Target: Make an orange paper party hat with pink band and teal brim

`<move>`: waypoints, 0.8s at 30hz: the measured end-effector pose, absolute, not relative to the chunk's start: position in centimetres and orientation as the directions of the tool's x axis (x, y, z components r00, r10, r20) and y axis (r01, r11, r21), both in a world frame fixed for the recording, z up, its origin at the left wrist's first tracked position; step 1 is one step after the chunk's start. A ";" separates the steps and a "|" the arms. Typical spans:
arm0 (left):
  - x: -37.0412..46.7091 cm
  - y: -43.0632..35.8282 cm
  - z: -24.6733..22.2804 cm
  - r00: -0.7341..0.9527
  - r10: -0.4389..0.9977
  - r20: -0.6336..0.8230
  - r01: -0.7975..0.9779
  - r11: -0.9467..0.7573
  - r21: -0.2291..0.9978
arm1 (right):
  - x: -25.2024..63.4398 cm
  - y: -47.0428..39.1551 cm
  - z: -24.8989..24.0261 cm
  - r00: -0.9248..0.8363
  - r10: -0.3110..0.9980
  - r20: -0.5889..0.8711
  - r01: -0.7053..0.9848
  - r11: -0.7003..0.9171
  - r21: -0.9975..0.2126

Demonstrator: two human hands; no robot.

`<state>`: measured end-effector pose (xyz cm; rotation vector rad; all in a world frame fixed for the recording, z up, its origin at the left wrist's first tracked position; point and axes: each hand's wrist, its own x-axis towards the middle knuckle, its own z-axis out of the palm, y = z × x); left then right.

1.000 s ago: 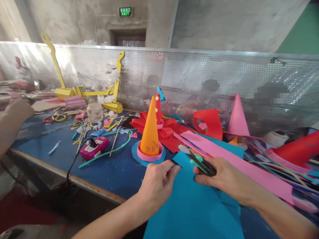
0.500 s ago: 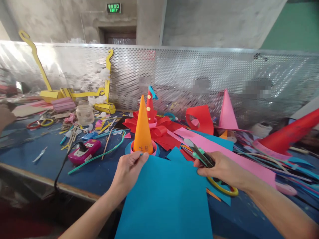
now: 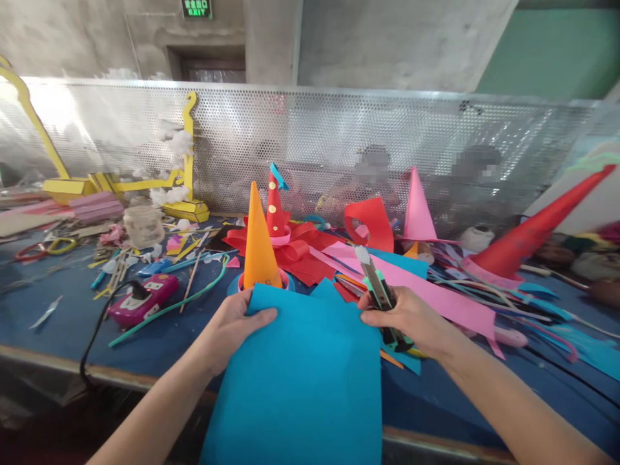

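A large blue sheet (image 3: 300, 381) hangs between my hands, over the table's front edge. My left hand (image 3: 239, 323) pinches its upper left corner, thumb on top. In my right hand (image 3: 394, 316) is a black and green utility knife (image 3: 378, 284), tilted with its tip up and away from me; the thumb of that hand also lies at the sheet's right edge. Just beyond the sheet stands an orange paper cone (image 3: 259, 242) in a pink and blue ring.
Behind are a red dotted cone (image 3: 274, 206), a pink cone (image 3: 417, 210) and a red cone (image 3: 537, 232). A purple power socket (image 3: 144, 301), a plastic jar (image 3: 144, 226) and scissors (image 3: 61, 245) lie left. Pink paper strips (image 3: 436, 290) spread right, before a perforated metal screen (image 3: 320, 129).
The view has turned to the right. My left thumb now lies flatter over the sheet's corner, which is bent. The knife in my right hand has tipped more upright.
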<state>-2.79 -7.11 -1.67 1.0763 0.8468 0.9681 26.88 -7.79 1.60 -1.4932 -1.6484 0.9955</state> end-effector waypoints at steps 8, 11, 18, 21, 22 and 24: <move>-2.3 -6.8 1.0 0.428 0.904 -0.011 -0.124 0.071 0.990 | 28.0 -9.4 2.0 -0.125 0.992 -0.006 0.452 0.052 -0.891; -1.8 -7.0 2.4 0.459 0.882 0.108 -0.026 -0.108 0.994 | 28.8 -9.7 2.3 -0.083 0.996 0.028 0.493 0.065 -0.868; -2.9 -6.5 0.9 0.238 0.947 0.215 0.168 -0.259 0.951 | 29.4 -9.8 1.2 -0.202 0.979 -0.022 0.526 0.090 -0.846; -3.5 -3.9 -0.7 -0.245 0.879 0.409 0.295 -0.334 0.895 | 29.1 -9.8 0.8 -0.284 0.955 -0.091 0.508 0.070 -0.858; -3.6 -2.9 -1.2 -0.283 0.856 0.432 0.347 -0.329 0.878 | 28.8 -9.8 0.8 -0.316 0.942 -0.117 0.510 0.065 -0.858; -3.5 -0.8 -2.1 -0.204 0.889 0.410 0.370 -0.318 0.873 | 28.2 -9.9 0.7 -0.366 0.919 -0.148 0.522 0.071 -0.850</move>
